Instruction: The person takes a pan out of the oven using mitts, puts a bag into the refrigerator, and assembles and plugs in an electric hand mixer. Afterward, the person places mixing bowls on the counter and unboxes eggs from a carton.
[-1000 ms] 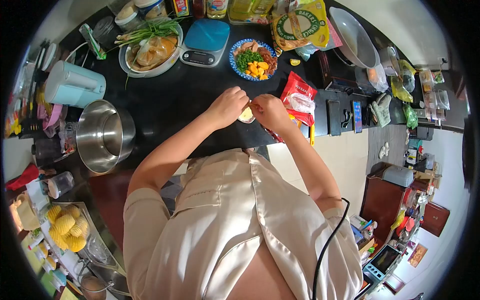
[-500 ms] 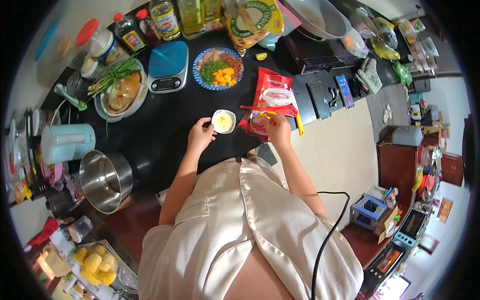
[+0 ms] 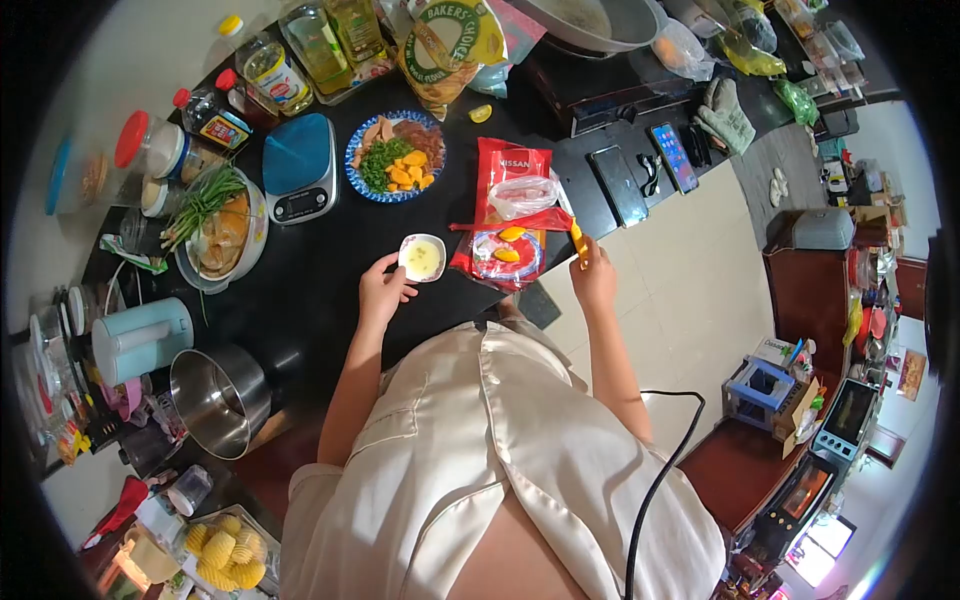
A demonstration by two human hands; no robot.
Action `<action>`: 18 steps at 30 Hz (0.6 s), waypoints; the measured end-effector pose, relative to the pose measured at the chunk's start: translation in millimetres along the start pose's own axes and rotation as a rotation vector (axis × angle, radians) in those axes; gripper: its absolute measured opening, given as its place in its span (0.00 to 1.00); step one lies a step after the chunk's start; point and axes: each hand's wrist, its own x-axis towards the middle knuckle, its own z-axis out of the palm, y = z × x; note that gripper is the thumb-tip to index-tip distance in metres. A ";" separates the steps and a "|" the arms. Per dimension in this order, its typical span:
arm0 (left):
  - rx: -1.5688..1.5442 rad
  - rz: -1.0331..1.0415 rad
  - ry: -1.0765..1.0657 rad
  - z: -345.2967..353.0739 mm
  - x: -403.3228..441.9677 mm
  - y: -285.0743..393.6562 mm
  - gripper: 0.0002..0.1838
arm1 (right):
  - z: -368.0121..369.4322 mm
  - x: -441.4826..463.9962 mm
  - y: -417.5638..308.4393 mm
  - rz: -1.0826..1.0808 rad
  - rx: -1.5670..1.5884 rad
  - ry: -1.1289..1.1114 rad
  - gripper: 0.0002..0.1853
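My left hand [image 3: 384, 292] is closed on the rim of a small white dish [image 3: 422, 258] that holds pale yellow liquid with small bits in it. To its right lies a red VISSAN packet [image 3: 515, 165] on the black counter, with a clear wrapped piece [image 3: 523, 197] on top. Two orange-yellow pieces [image 3: 507, 255] rest on the packet's lower part. At the packet's right edge, my right hand [image 3: 596, 276] has its fingers around the yellow handle of a knife [image 3: 578, 240]; the blade lies along the packet.
Behind stand a blue-rimmed plate [image 3: 352, 165] of chopped food, a kitchen scale [image 3: 300, 160], a bowl of chicken and greens [image 3: 262, 225] and several bottles [image 3: 275, 75]. A steel pot [image 3: 220, 400] sits left. Two phones [image 3: 672, 155] lie near the right counter edge.
My right hand has moved right, off the orange-yellow pieces on the packet, and taken hold of the yellow knife handle. My left hand still holds the small dish. The view has shifted slightly.
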 end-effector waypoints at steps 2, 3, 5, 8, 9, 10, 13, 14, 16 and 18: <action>0.001 0.011 -0.002 1.5 2.0 3.1 0.18 | 2.2 -0.6 5.3 0.009 0.007 -0.012 0.19; -0.002 0.023 -0.009 3.4 1.8 8.3 0.18 | 0.7 -0.8 6.0 -0.014 0.044 0.038 0.18; -0.005 0.033 -0.013 6.1 2.7 17.6 0.19 | -4.7 -0.5 8.5 -0.037 0.082 0.084 0.17; -0.009 0.089 -0.051 12.3 3.0 28.2 0.17 | -8.1 -1.7 25.8 0.075 0.440 0.111 0.13; -0.021 0.092 -0.067 15.7 2.6 33.3 0.17 | -14.2 -3.2 24.1 0.078 0.439 0.108 0.13; -0.033 0.097 -0.084 19.2 2.6 38.6 0.17 | -27.8 -4.5 18.0 0.168 0.686 0.109 0.13; -0.012 0.087 -0.134 30.1 2.4 51.1 0.17 | -59.1 -7.7 7.1 0.235 1.009 0.165 0.14; -0.011 0.086 -0.138 33.6 4.4 50.7 0.17 | -70.5 -8.9 1.4 0.278 1.145 0.192 0.15; -0.025 0.098 -0.189 40.2 7.9 48.6 0.17 | -90.5 -11.3 -7.2 0.355 1.378 0.232 0.14; -0.018 0.102 -0.221 46.9 9.8 51.5 0.18 | -106.3 -12.7 -18.4 0.391 1.517 0.235 0.13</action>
